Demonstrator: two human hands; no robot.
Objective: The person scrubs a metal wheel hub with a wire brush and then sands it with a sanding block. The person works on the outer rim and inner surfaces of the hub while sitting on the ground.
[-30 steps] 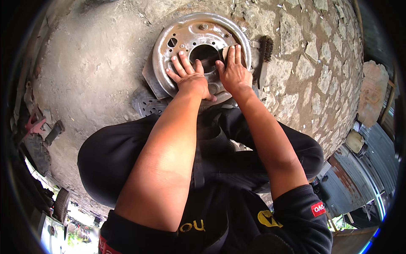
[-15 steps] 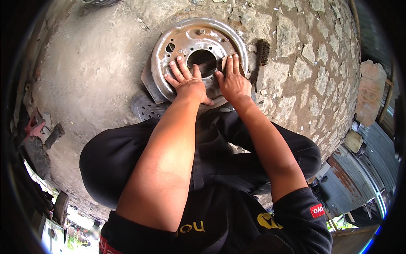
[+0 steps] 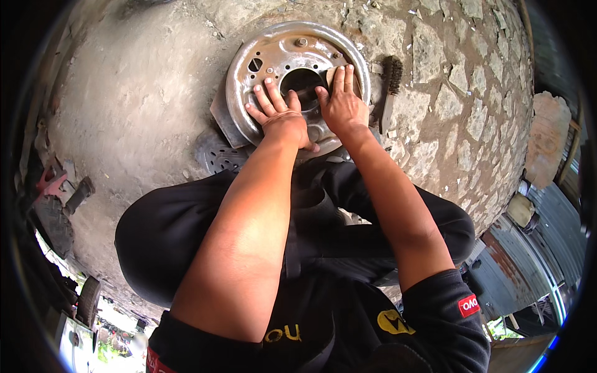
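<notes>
A round, rust-stained metal brake backing plate (image 3: 280, 51) lies on the ground before my crossed legs. It has a large centre hole, several small holes and a bolt head near its far edge. My left hand (image 3: 285, 123) rests on its near left part, fingers spread flat and thumb toward the near rim. On the right side of the plate, my right hand (image 3: 346, 113) presses a small tan piece of what looks like sandpaper (image 3: 331, 76) against the metal. Its fingers point away from me and lie over the sheet, partly hiding it.
A wire brush (image 3: 391, 84) lies just right of the plate. Under the plate's left edge a flat dark slab (image 3: 225, 121) sticks out, beside a perforated dark shoe (image 3: 219, 155). Flat stones (image 3: 429, 53) pave the right side; a red metal piece (image 3: 51, 181) sits far left.
My right hand has slid a little toward the far edge of the plate, with the sandpaper under it. My left hand stays in place on the plate. The whole view has shifted slightly.
</notes>
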